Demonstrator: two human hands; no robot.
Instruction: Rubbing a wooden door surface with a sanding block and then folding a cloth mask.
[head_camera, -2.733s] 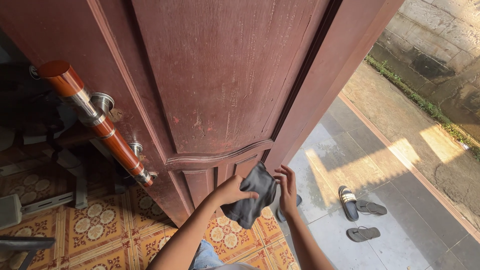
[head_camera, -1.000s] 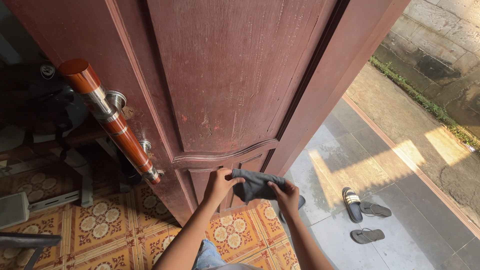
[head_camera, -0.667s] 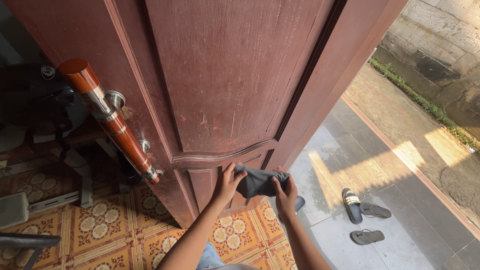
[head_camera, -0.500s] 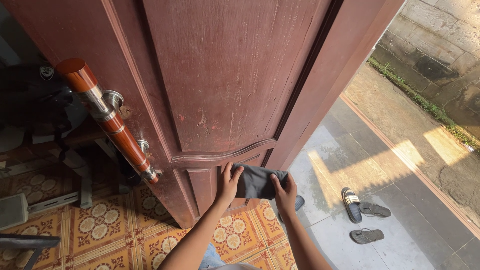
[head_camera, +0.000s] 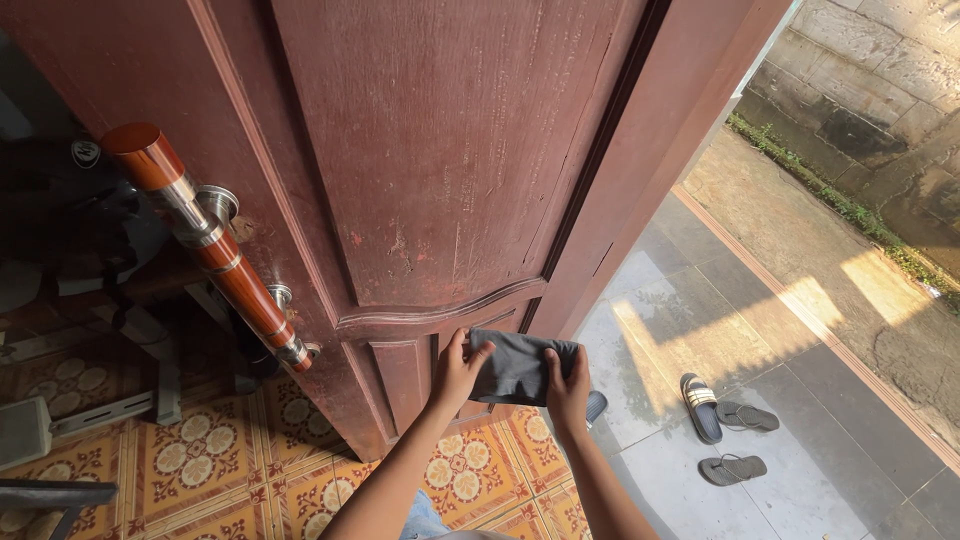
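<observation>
Grey cloth (head_camera: 520, 365) stretched btwn both hands, pressed flat vs lower panel of red-brown door (head_camera: 450, 170). Left hand (head_camera: 457, 368) clamps its left edge, right hand (head_camera: 568, 385) grips right edge; cloth just above right-hand fingers.

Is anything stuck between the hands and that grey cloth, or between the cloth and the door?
Nothing visible. The left hand and right hand both grip the folded dark grey cloth directly, against the lower panel of the reddish-brown wooden door.
</observation>
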